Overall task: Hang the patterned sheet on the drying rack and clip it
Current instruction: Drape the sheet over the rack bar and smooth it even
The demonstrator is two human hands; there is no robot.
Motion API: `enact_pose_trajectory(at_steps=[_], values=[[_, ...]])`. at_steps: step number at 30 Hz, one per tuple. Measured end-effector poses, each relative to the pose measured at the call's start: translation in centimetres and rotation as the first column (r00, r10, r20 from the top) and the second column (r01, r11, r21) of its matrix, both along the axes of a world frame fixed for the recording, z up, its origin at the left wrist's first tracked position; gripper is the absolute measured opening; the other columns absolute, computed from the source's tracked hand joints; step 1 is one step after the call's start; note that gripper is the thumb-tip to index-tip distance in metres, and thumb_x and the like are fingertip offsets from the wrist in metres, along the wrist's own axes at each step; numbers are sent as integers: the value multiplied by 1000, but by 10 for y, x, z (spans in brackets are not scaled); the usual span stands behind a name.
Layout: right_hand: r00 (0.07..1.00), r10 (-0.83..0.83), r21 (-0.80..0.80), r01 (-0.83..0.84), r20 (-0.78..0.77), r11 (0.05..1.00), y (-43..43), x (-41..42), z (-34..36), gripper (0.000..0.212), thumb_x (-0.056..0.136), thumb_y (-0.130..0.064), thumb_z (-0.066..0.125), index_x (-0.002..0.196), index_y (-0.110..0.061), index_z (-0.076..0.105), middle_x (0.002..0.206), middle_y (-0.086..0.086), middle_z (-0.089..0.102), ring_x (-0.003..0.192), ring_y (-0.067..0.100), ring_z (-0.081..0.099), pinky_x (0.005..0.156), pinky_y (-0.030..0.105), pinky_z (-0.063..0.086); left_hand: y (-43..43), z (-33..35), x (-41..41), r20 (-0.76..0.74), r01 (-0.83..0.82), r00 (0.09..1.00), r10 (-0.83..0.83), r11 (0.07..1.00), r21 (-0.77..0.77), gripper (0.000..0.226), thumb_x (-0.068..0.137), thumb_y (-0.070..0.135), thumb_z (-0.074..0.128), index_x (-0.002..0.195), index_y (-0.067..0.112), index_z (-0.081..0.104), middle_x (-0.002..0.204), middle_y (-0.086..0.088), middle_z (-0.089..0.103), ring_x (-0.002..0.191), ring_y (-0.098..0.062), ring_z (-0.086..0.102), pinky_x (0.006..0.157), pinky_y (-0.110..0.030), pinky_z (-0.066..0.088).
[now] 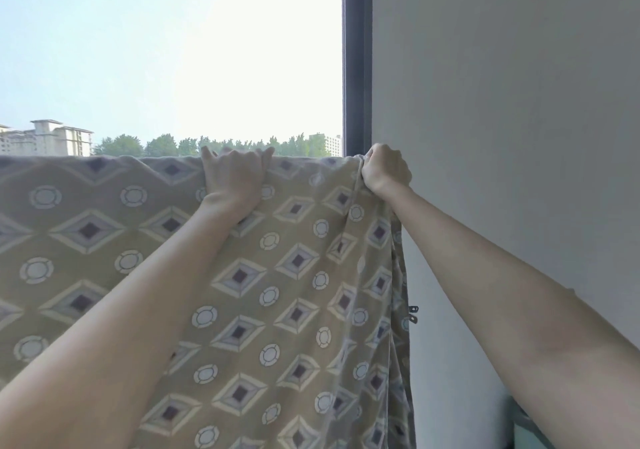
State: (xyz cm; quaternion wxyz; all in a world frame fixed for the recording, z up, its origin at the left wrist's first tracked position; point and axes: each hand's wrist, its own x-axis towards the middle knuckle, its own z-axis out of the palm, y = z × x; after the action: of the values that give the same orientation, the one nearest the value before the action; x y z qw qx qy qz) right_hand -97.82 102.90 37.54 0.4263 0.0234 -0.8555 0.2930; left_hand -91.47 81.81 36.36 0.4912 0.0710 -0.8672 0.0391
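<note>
A tan patterned sheet (138,240) with diamonds and circles hangs over a high rail and drapes down across the lower left of the head view; the rail itself is hidden under the cloth. My left hand (235,178) lies on the sheet's top edge, fingers hooked over the fold. My right hand (386,169) is clenched on the sheet's bunched right corner at the top. Two small dark clips (413,313) show at the sheet's right edge, lower down.
A dark window frame post (356,60) rises just behind the sheet's right end. A plain grey wall (502,102) fills the right side. Beyond the sheet lie bright sky, trees and distant buildings (48,140).
</note>
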Motion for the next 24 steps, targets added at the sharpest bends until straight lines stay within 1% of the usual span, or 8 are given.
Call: enact_pose_trajectory(at_steps=[4, 6, 9, 11, 15, 17, 20, 24], values=[[999, -21, 124, 26, -42, 992, -15, 0, -11, 27, 97, -11, 42, 121, -15, 51, 115, 10, 54, 102, 29, 53, 70, 33, 40, -21, -4, 5, -2, 80, 997, -80, 997, 16, 47, 102, 40, 24, 106, 13, 62, 99, -8, 63, 103, -24, 55, 102, -43, 22], [991, 8, 227, 22, -133, 974, -26, 6, -11, 31, 95, -8, 45, 122, -18, 56, 124, 9, 46, 115, 28, 42, 85, 37, 42, -34, -4, 9, 16, 175, 984, -176, 983, 58, 40, 102, 34, 30, 112, 11, 60, 110, -10, 60, 108, -25, 51, 103, -42, 22], [949, 307, 365, -261, -72, 894, -52, 19, -16, 32, 100, -21, 39, 124, -18, 58, 130, 5, 51, 120, 24, 42, 102, 40, 32, -51, -6, 21, -7, 320, 947, -322, 941, 113, 38, 99, 37, 38, 118, 13, 61, 110, -8, 60, 108, -26, 50, 99, -40, 33], [882, 468, 384, -414, -54, 825, -71, 26, -21, 34, 100, -29, 40, 127, -16, 56, 128, 1, 57, 120, 21, 48, 105, 37, 31, -66, -8, 34, -45, 369, 929, -367, 920, 134, 34, 98, 34, 44, 113, 11, 64, 104, -7, 62, 95, -23, 56, 87, -34, 45], [786, 600, 365, -520, -148, 772, -93, 30, -15, 30, 96, -27, 53, 119, -11, 65, 114, 2, 69, 103, 18, 65, 94, 30, 50, -92, -3, 67, -29, 365, 931, -365, 920, 142, 25, 94, 22, 52, 107, 8, 68, 98, -7, 71, 67, -15, 64, 69, -21, 50], [781, 607, 381, -522, -146, 763, -94, 36, -10, 28, 95, -24, 56, 116, -10, 67, 109, 3, 71, 96, 16, 68, 89, 21, 50, -97, 4, 78, 25, 330, 941, -338, 931, 154, 25, 92, 22, 56, 107, 7, 68, 97, -7, 72, 72, -19, 68, 77, -29, 55], [779, 599, 413, -491, -185, 767, -96, 43, -8, 24, 94, -19, 57, 112, -8, 68, 104, 4, 72, 87, 15, 70, 83, 17, 50, -100, 14, 84, 81, 255, 960, -269, 955, 149, 19, 92, 25, 55, 77, 17, 63, 70, -3, 62, 59, -19, 60, 74, -39, 56], [781, 568, 399, -450, -258, 799, -101, 46, -10, 23, 94, -18, 56, 112, -7, 68, 98, 7, 73, 72, 14, 69, 71, 12, 47, -96, 19, 92, 84, 235, 966, -246, 964, 121, 21, 94, 21, 54, 74, 19, 54, 65, -3, 53, 51, -17, 48, 65, -28, 54]])
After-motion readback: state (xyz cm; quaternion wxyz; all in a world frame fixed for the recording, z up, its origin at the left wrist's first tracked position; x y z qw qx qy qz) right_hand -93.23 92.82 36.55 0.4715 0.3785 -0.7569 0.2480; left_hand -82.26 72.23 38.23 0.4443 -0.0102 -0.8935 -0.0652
